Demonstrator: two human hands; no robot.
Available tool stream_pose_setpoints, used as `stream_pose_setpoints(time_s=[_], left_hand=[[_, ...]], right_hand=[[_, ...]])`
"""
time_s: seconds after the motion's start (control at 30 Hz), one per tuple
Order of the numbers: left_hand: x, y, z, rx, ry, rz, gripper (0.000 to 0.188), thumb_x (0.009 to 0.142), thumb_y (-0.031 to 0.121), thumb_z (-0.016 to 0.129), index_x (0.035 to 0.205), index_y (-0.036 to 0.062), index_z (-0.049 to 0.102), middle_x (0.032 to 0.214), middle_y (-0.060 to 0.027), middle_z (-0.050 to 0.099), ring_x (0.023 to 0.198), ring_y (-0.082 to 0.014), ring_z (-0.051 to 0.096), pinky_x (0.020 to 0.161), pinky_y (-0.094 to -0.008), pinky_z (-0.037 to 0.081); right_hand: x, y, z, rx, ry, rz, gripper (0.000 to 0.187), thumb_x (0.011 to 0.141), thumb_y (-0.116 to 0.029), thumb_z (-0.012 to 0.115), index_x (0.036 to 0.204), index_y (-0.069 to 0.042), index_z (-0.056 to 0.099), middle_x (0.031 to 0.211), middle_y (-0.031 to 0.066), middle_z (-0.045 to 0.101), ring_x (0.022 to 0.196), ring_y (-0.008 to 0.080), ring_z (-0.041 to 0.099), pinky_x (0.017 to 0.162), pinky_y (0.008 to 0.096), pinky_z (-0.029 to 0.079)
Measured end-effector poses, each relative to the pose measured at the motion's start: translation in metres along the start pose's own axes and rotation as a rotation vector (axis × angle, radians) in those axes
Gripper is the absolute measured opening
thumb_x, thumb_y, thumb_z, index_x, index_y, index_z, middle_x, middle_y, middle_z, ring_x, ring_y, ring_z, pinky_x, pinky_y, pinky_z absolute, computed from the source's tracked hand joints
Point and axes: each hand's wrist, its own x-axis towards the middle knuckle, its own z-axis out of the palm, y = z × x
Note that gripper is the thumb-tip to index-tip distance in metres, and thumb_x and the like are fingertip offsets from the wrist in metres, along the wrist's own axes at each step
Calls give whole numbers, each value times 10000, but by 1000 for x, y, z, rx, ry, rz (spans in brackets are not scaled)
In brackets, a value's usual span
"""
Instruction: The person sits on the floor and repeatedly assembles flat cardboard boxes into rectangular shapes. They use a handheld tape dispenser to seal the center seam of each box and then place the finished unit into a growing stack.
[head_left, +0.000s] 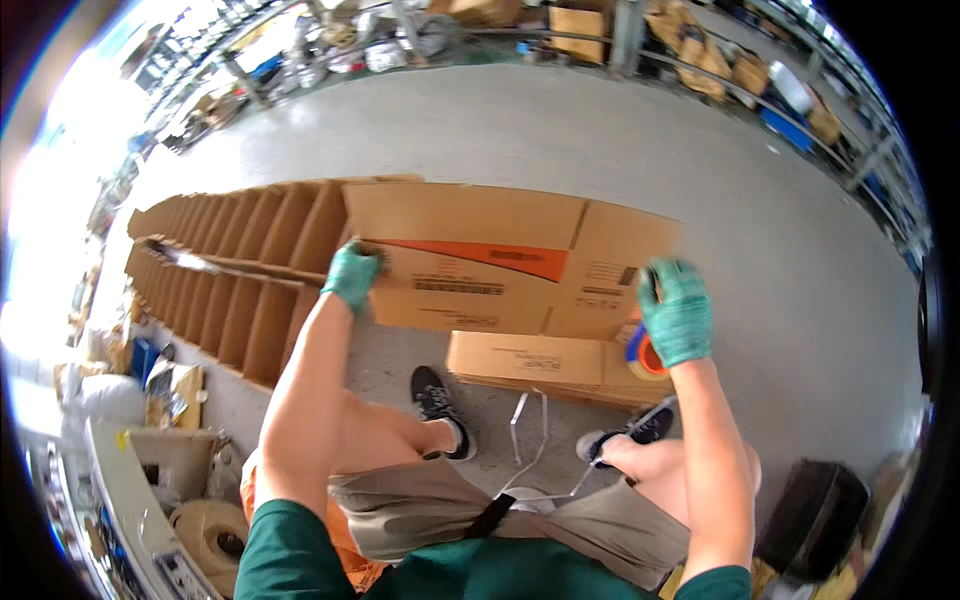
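Observation:
A flat, folded cardboard box (470, 220) with an orange printed stripe is held up in front of me. My left hand (352, 275), in a green glove, is closed round its left edge. At the right edge, my gloved right hand (680, 312) has its fingers curled against the cardboard; the fingertips are partly blurred. Beneath the raised box lies a stack of flat cardboard boxes (525, 357) on the floor, partly covered by it. A tape roll with an orange core and a blue part (648, 352) rests at the stack's right end, just below my right hand.
Rows of open cardboard boxes (265, 225) stand on the floor at left. Thin metal legs (517, 425) show between my feet. A pale machine (130, 510) is at lower left, a black container (815, 518) at lower right. Loaded racks (628, 40) line the far side.

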Motion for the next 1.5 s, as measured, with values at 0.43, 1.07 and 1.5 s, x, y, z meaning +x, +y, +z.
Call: stream_pose_setpoints(time_s=[0.43,1.07,1.5], left_hand=[[-8,-1,-3,59,-34,39,434,828,-156,543,1224,12,605,1143,-74,660,999,-185,639,901,-313,531],[-72,40,55,313,-642,439,609,838,432,764,1294,55,622,1449,-163,488,1289,-266,496,1082,-425,416],[-50,-19,91,361,-192,439,714,859,192,774,1429,61,364,1353,-126,486,1155,-228,532,1009,-365,467]], right_hand=[[3,-17,13,-24,75,-175,397,798,-3,635,1182,-84,568,1508,142,395,1416,488,300,1141,594,316],[-9,14,61,315,-60,-159,347,840,-68,601,1175,-125,670,1226,96,659,1259,329,543,1183,482,262],[34,16,22,1273,37,726,592,909,-418,670,1380,-141,444,1489,111,398,1260,261,496,999,479,460]])
